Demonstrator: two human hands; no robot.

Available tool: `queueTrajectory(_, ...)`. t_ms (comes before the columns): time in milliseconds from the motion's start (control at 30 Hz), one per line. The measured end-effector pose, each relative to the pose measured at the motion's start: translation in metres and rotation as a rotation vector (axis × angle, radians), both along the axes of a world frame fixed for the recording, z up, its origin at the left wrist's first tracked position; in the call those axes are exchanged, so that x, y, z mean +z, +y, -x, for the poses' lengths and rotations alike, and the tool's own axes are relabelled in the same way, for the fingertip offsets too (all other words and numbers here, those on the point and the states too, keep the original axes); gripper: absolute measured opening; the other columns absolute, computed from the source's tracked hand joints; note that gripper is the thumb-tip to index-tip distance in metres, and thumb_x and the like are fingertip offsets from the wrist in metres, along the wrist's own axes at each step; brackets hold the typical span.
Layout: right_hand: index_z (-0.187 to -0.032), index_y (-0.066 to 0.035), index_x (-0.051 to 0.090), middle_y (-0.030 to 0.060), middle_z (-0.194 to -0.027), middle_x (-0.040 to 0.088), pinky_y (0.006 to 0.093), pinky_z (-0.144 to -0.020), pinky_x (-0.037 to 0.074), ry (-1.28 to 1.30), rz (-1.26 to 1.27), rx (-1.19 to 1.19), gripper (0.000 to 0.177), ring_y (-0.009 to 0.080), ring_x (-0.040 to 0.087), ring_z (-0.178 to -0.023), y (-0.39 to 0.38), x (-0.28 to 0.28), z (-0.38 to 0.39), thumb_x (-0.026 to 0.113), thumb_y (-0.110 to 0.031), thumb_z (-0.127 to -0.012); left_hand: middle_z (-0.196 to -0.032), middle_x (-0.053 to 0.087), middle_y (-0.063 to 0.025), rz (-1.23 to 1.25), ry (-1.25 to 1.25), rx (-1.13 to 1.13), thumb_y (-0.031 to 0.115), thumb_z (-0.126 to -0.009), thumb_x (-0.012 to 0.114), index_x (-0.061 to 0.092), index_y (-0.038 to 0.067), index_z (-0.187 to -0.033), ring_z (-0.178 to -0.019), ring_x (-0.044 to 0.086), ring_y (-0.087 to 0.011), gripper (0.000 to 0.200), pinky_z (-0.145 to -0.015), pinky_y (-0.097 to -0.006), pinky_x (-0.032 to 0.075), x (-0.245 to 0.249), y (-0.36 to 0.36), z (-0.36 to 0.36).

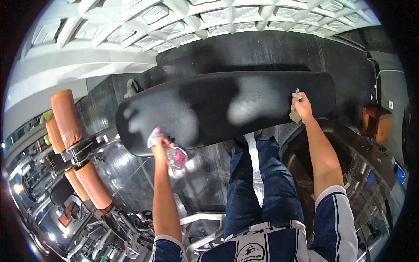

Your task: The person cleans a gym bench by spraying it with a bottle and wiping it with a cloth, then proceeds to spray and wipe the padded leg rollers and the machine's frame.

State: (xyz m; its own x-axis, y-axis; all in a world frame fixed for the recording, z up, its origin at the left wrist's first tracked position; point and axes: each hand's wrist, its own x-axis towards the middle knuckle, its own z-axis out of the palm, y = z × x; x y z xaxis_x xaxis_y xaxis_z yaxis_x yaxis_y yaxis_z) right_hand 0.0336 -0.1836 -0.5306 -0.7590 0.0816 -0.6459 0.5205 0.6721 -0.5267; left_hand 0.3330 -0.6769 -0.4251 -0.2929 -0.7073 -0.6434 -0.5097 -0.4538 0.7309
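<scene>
A long black padded bench (214, 100) with rounded ends stretches across the view in front of me. My left hand (159, 145) is closed around a clear spray bottle (178, 158) with pink on its body and a pink tip on its head. It is over the bench's near left edge, and the bottle's head points away from me. At the right end, my right hand (303, 106) grips a crumpled pale greenish-yellow cloth (295, 115) against the black top. Part of the cloth sticks out above and below the fingers. Pale glossy patches show on the bench top.
Brown padded rollers (66, 118) on a metal exercise machine stand at the left. A white lattice-patterned wall (209, 19) rises behind the bench. A brown padded block (376, 124) is at the right, and my legs (262, 183) stand close to the bench's near edge.
</scene>
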Motion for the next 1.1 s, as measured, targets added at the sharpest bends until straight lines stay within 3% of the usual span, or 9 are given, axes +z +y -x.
queueTrajectory(67, -0.114, -0.011, 0.061, 0.0179, -0.106, 0.067, 0.0454, -0.091, 0.048, 0.145, -0.135, 0.121, 0.035, 0.0381, 0.063, -0.106, 0.002, -0.004, -0.002, 0.059, -0.029, -0.084, -0.068, 0.051, -0.0012, -0.016, -0.035, 0.186, 0.026, -0.090, 0.065, 0.059, 0.010, -0.088, -0.061, 0.053, -0.0139, 0.017, -0.058, -0.0342, 0.056, -0.004, -0.031, -0.033)
queueTrajectory(100, -0.111, -0.009, 0.058, 0.0151, -0.097, 0.067, 0.0426, -0.084, 0.049, 0.202, -0.222, 0.177, 0.031, 0.0343, 0.066, -0.095, -0.002, 0.002, -0.004, 0.057, -0.028, -0.087, -0.068, 0.051, -0.0012, 0.052, 0.013, 0.223, 0.030, -0.090, 0.066, 0.057, 0.011, -0.085, -0.060, 0.054, -0.0153, 0.021, -0.059, -0.0351, 0.056, -0.004, -0.038, -0.044)
queueTrajectory(200, -0.114, -0.007, 0.059, 0.0221, -0.107, 0.067, 0.0449, -0.089, 0.049, 0.290, -0.282, 0.229, 0.038, 0.0406, 0.064, -0.104, 0.002, -0.012, -0.006, 0.063, -0.029, -0.083, -0.072, 0.055, -0.0029, 0.028, 0.067, 0.223, 0.033, -0.091, 0.066, 0.057, 0.011, -0.083, -0.062, 0.058, -0.0178, 0.025, -0.059, -0.0345, 0.052, 0.010, -0.038, -0.059)
queueTrajectory(433, -0.127, -0.016, 0.052, 0.0213, -0.121, 0.055, 0.0480, -0.099, 0.045, 0.267, -0.235, 0.168, 0.049, 0.0426, 0.056, -0.114, -0.005, 0.006, -0.035, 0.065, -0.029, -0.082, -0.096, 0.067, -0.0076, -0.083, 0.093, -0.266, 0.044, -0.092, 0.061, 0.062, 0.007, -0.103, -0.071, 0.062, -0.0195, 0.038, -0.066, -0.0369, 0.051, -0.002, 0.033, -0.039)
queueTrajectory(667, -0.126, -0.007, 0.050, 0.0223, -0.123, 0.059, 0.0454, -0.100, 0.044, 0.246, -0.104, -0.016, 0.042, 0.0394, 0.057, -0.117, 0.029, 0.011, -0.070, 0.060, -0.013, -0.086, -0.095, 0.070, -0.0119, -0.406, 0.069, -0.452, 0.039, -0.091, 0.063, 0.063, 0.007, -0.104, -0.073, 0.063, -0.0199, 0.034, -0.068, -0.0355, 0.052, -0.025, 0.103, 0.042)
queueTrajectory(767, -0.127, -0.008, 0.047, 0.0226, -0.124, 0.060, 0.0447, -0.101, 0.044, 0.286, -0.178, 0.064, 0.043, 0.0395, 0.058, -0.117, 0.060, -0.001, -0.061, 0.060, -0.014, -0.087, -0.096, 0.068, -0.0116, -0.432, 0.062, -0.455, 0.032, -0.091, 0.064, 0.061, 0.005, -0.110, -0.078, 0.068, -0.0222, 0.033, -0.064, -0.0350, 0.054, -0.046, 0.122, 0.056)
queueTrajectory(933, -0.140, -0.006, 0.037, 0.0225, -0.126, 0.060, 0.0434, -0.099, 0.047, 0.298, -0.314, -0.114, 0.059, 0.0402, 0.060, -0.116, 0.060, 0.002, -0.020, 0.062, -0.015, -0.087, -0.097, 0.066, -0.0106, -0.451, 0.027, -0.488, 0.028, -0.091, 0.065, 0.058, 0.002, -0.114, -0.082, 0.070, -0.0231, 0.036, -0.058, -0.0347, 0.055, -0.052, 0.122, 0.057)
queueTrajectory(1000, -0.134, -0.001, 0.045, 0.0234, -0.124, 0.060, 0.0431, -0.097, 0.048, 0.350, -0.279, -0.186, 0.058, 0.0396, 0.061, -0.113, 0.033, 0.002, -0.007, 0.068, -0.017, -0.084, -0.097, 0.066, -0.0109, -0.425, 0.005, -0.478, 0.029, -0.090, 0.065, 0.058, 0.001, -0.113, -0.082, 0.070, -0.0235, 0.037, -0.058, -0.0352, 0.055, -0.049, 0.124, 0.061)
queueTrajectory(1100, -0.124, -0.003, 0.054, 0.0235, -0.114, 0.061, 0.0487, -0.093, 0.050, 0.618, -0.408, 0.014, 0.047, 0.0427, 0.061, -0.105, -0.029, -0.015, -0.007, 0.067, -0.013, -0.080, -0.095, 0.066, -0.0108, -0.402, -0.050, -0.465, 0.028, -0.089, 0.065, 0.060, 0.002, -0.108, -0.079, 0.070, -0.0242, 0.033, -0.058, -0.0362, 0.056, -0.052, 0.124, 0.062)
